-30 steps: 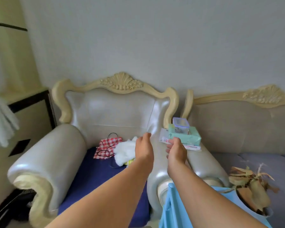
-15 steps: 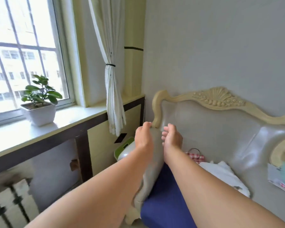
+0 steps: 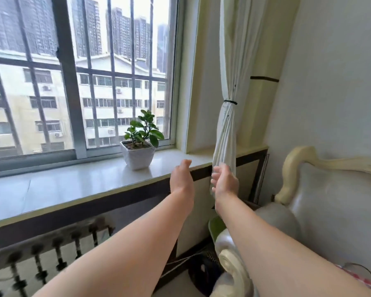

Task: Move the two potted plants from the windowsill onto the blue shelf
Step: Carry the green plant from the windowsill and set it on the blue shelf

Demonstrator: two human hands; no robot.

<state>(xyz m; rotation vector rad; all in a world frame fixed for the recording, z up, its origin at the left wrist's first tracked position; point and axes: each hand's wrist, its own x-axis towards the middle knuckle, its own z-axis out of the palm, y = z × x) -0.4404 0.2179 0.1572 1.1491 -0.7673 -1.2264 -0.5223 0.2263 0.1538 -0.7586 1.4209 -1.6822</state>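
Reaching out empty, left hand [image 3: 182, 179] and right hand [image 3: 224, 182], fingers open, hover right of plant [image 3: 140, 142] on sill [image 3: 73, 181]; curtain [image 3: 227, 116] hangs behind them.

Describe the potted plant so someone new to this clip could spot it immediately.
Find the big barred window, then drop to the pale windowsill beneath it. Near its right end, left of the tied curtain, stands the potted plant: glossy green leaves in a square white pot, the sill's only object.
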